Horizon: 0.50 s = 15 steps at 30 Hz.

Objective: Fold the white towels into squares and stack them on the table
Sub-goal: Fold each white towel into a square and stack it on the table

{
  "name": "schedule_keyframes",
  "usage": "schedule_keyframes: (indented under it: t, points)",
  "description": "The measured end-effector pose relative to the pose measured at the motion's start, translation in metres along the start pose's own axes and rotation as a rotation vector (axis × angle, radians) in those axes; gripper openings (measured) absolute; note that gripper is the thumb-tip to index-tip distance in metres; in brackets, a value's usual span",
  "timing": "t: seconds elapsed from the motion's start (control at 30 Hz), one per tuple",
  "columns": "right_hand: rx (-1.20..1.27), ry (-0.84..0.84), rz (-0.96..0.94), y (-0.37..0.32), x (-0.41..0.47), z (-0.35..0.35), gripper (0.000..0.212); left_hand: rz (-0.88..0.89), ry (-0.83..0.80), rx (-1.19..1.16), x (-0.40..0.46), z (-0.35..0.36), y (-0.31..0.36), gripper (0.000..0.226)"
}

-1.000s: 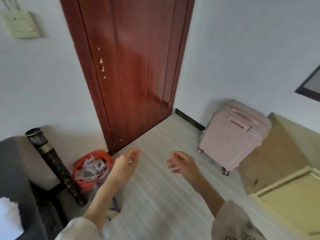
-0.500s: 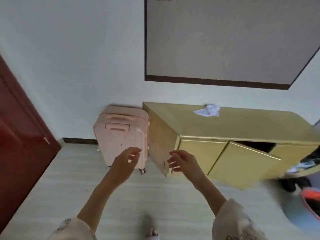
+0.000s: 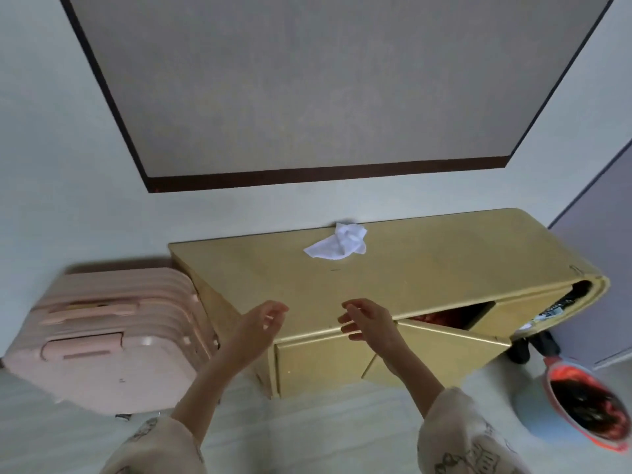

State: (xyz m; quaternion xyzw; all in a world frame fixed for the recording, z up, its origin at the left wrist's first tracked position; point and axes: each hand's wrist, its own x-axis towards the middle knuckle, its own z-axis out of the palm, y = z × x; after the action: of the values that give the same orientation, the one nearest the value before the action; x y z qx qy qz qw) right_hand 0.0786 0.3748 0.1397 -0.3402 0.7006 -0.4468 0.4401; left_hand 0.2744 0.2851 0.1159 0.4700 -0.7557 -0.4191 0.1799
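Note:
A crumpled white towel [image 3: 337, 246] lies on the top of a low yellow cabinet [image 3: 427, 265], near its back edge by the wall. My left hand [image 3: 256, 328] and my right hand [image 3: 371, 323] are held out in front of me over the cabinet's front edge, well short of the towel. Both hands are empty, with the fingers loosely curled and apart.
A pink suitcase [image 3: 113, 336] stands on the floor left of the cabinet. One cabinet door [image 3: 441, 350] hangs ajar with dark and red things behind it. A red basket [image 3: 588, 408] sits on the floor at the right. A large framed panel [image 3: 307, 83] hangs on the wall.
My view has swung right, from the red door past the suitcase to face the cabinet, which is now closer. My hands stay raised and empty in front of me.

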Motion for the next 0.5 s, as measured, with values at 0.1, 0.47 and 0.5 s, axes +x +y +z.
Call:
schedule_keyframes:
  t: [0.1, 0.47, 0.5]
  points:
    - [-0.006, 0.023, 0.046, 0.005, 0.060, -0.031, 0.015, -0.069, -0.048, 0.022, 0.058, 0.022, -0.001, 0.014]
    - [-0.236, -0.075, 0.261, 0.047, 0.310, -0.134, 0.016, -0.458, -0.034, -0.015, 0.258, 0.145, 0.014, 0.026]
    - [-0.272, -0.083, 0.269, 0.051, 0.330, -0.140, 0.017, -0.468, -0.038, -0.012, 0.271, 0.155, 0.015, 0.025]
